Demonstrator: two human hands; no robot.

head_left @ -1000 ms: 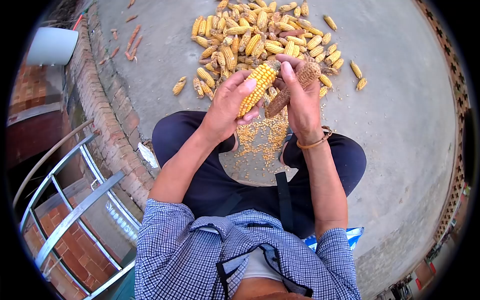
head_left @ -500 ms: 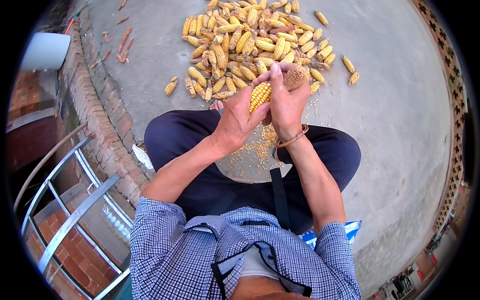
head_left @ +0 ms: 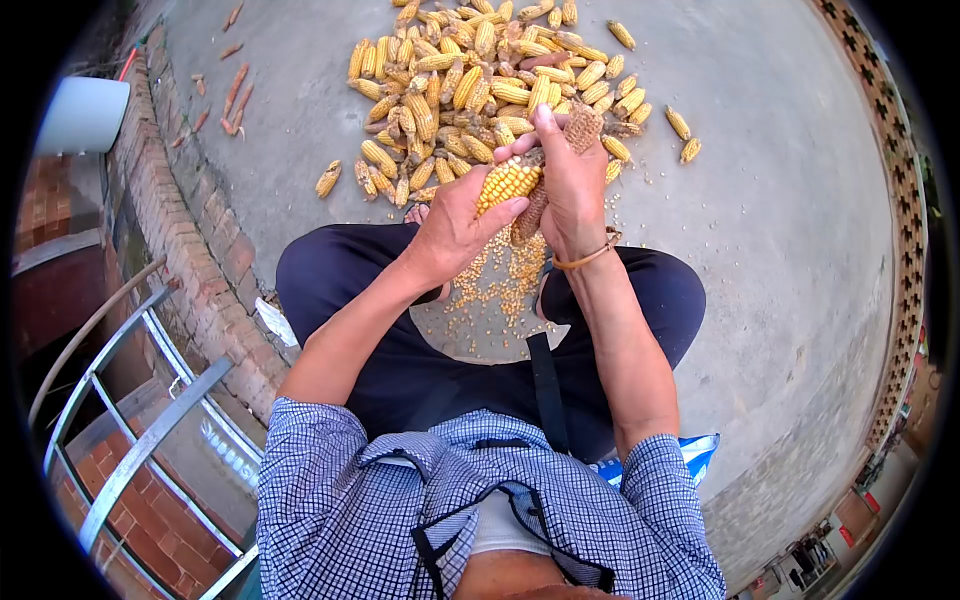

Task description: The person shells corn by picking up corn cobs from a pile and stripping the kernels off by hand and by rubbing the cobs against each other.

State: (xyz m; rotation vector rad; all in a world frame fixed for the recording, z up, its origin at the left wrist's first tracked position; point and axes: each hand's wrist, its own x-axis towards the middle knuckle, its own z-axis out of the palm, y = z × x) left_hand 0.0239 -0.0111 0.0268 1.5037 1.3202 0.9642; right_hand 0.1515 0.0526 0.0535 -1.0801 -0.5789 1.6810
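My left hand (head_left: 447, 238) is closed around a yellow ear of corn (head_left: 508, 186), its kernels showing above the thumb. In my right hand (head_left: 573, 200) is a bare brown corn cob (head_left: 584, 126), gripped so that one end sticks out above the fingers and the other below the palm. Ear and cob meet between the two hands; the exact contact is partly hidden by the fingers. Loose kernels (head_left: 497, 287) lie scattered on the concrete under my hands, between my legs. Beyond them spreads a pile of corn ears (head_left: 440, 85).
Several bare cobs (head_left: 236, 100) lie on the ground at the far left. Brick edging (head_left: 205, 230) runs down that side, by a pale bucket (head_left: 83, 116) and a metal frame (head_left: 150, 435). A blue and white bag (head_left: 700, 455) is beside my right elbow.
The whole view has shifted slightly. The ear has tilted in my left hand, and more of the cob's lower end shows beneath my right hand. Both hands keep their hold.
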